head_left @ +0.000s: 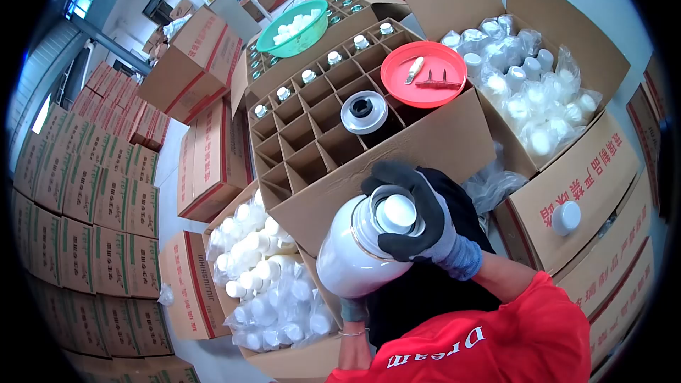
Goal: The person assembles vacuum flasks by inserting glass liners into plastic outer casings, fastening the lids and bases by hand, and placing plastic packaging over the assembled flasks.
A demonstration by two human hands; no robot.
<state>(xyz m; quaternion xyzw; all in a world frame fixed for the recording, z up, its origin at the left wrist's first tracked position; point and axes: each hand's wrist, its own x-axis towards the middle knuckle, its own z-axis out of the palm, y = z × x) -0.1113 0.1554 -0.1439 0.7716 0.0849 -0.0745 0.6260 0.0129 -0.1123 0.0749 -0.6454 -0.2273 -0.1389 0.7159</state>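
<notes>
A white bottle (347, 259) with a white stopper (396, 213) in its mouth is tilted in front of my body. My right hand (433, 223), in a grey and black glove, wraps round the bottle's neck rim. My left hand (353, 308), also gloved, is at the bottle's lower end, mostly hidden beneath it. Beyond the bottle stands a divided carton (376, 163) with a row of capped bottles (308, 76) in its far cells. On its dividers rest a white round part (364, 112) with a black centre and a red tray (423, 96) holding a knife and a dark tool.
Open boxes of bagged white caps stand at the right (539, 92) and lower left (262, 262). A green basin (293, 28) sits on a farther carton. A white cap (566, 218) lies on a closed carton at right. Stacked cartons (92, 206) line the left.
</notes>
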